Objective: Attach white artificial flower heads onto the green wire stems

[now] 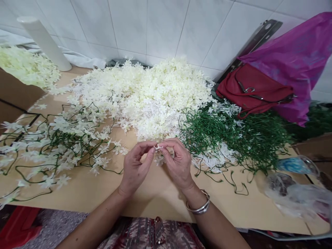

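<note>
My left hand and my right hand meet over the front middle of the table. Both pinch a small white artificial flower piece between thumb and forefinger; its finer detail is too small to make out. Just beyond my fingers spreads a big heap of cream-white artificial flowers. To the left lie white flowers on green stems, loosely tangled. Right of my right hand sits a pile of thin green plastic stems, with white pieces showing beneath it.
A red handbag and a purple plastic bag stand at the back right. Clear plastic bags lie at the right edge. A white roll leans at the back left, near a cardboard box. Tiled wall behind.
</note>
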The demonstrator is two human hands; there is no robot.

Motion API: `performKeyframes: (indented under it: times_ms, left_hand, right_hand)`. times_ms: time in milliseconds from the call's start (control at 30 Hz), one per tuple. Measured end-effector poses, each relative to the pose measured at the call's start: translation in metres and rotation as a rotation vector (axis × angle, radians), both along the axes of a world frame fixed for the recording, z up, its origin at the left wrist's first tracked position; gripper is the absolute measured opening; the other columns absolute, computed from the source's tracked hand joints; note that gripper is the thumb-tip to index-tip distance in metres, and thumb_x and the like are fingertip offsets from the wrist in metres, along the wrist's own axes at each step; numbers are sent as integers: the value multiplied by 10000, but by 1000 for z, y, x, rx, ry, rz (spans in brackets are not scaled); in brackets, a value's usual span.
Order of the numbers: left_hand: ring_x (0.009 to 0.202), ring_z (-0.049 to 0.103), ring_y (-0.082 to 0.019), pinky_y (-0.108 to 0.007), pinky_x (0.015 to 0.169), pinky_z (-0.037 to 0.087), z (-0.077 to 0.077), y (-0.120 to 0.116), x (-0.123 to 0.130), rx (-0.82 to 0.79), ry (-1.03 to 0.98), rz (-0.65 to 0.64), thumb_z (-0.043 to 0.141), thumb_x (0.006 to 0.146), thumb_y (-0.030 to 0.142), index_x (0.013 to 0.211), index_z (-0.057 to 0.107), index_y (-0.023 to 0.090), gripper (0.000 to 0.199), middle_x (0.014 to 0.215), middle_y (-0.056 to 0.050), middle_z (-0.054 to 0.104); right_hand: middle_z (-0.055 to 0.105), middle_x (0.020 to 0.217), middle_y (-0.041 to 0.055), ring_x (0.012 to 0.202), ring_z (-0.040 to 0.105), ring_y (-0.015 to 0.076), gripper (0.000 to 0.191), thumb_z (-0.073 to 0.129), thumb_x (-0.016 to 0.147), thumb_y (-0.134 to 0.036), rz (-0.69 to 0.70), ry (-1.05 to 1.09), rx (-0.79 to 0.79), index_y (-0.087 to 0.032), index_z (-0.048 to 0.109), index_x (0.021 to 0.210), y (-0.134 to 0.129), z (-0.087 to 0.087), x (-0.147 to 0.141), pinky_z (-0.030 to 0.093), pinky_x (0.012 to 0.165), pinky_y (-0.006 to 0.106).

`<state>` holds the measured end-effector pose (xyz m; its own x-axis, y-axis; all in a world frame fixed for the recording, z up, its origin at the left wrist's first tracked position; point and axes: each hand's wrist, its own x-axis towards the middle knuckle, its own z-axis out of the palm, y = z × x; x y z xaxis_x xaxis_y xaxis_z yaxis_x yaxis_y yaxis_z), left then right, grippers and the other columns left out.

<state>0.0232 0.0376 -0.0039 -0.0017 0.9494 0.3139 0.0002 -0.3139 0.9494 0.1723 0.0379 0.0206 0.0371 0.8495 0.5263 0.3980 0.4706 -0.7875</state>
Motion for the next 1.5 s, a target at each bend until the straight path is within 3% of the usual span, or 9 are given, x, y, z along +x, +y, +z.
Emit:
performKeyframes:
  times_ms: [167, 300, 467, 633, 800, 1000, 1200, 1333, 1500]
  left_hand:
    - [973, 766, -169, -276, 887, 608, 6, 2, 2, -35, -61, 123, 631, 1032, 291, 1133, 661, 204, 136, 1083, -59, 753]
    - [987, 766, -175, -286, 889, 597, 8, 3, 7, -47, 17, 91, 622, 1030, 282, 1164, 635, 211, 152, 1139, -64, 740]
    - [935, 713, -198, -314, 815, 576, 13, 11, 27, 96, 477, -58, 601, 1010, 216, 1131, 683, 224, 146, 1094, -73, 708]
    - [1007, 660, -285, -412, 861, 552, 18, 25, 57, 275, 887, 1, 634, 1004, 250, 1017, 710, 161, 118, 1086, -130, 659]
    - [970, 642, -336, -443, 808, 526, 23, 36, 81, 247, 1098, 70, 678, 971, 398, 819, 733, 152, 294, 977, -153, 651]
    - [861, 658, -281, -399, 787, 519, 22, 47, 83, 161, 952, 103, 686, 877, 172, 676, 696, 187, 201, 852, -105, 645]
    - [670, 629, -169, -304, 681, 500, 34, 46, 49, 164, 745, 151, 653, 957, 294, 825, 703, 206, 166, 825, -34, 690]
    - [627, 612, -138, -241, 571, 450, 37, 43, 32, 18, 294, 94, 700, 930, 413, 852, 696, 209, 218, 705, 7, 674]
    - [704, 691, -142, -245, 634, 532, 35, 46, 30, -140, -78, 11, 816, 791, 446, 978, 719, 177, 342, 833, -26, 735]
  right_hand:
    - [768, 1057, 59, 1050, 730, 203, 147, 580, 1016, -134, 28, 10, 91, -261, 654, 1023, -4, 1, 3, 586, 960, 404]
    - [718, 1029, 76, 1002, 727, 223, 47, 627, 1005, -222, -277, 200, 156, -240, 624, 1049, 2, 10, 25, 612, 913, 424]
    - [671, 966, 56, 870, 716, 200, 101, 647, 997, -306, -537, 292, 218, -234, 578, 1013, 13, 22, 50, 599, 843, 396]
    - [664, 1003, 67, 904, 699, 200, 87, 625, 1005, -309, -526, 277, 213, -235, 587, 1033, 15, 19, 51, 587, 877, 400]
    - [672, 1019, 80, 964, 687, 221, 107, 627, 1003, -331, -504, 287, 201, -234, 598, 1036, 14, 16, 50, 573, 915, 420]
    - [674, 1014, 73, 971, 677, 222, 88, 609, 1008, -310, -465, 267, 213, -228, 613, 1040, 15, 15, 51, 547, 934, 413]
    - [691, 995, 59, 934, 671, 201, 86, 596, 1013, -307, -444, 228, 206, -225, 612, 1032, 16, 14, 49, 541, 897, 366]
    - [703, 998, 55, 942, 674, 203, 94, 602, 1010, -309, -402, 186, 175, -223, 630, 1033, 15, 10, 45, 537, 885, 352]
    - [697, 977, 49, 919, 666, 204, 84, 605, 1008, -290, -326, 168, 142, -217, 639, 1033, 14, 2, 37, 526, 877, 359]
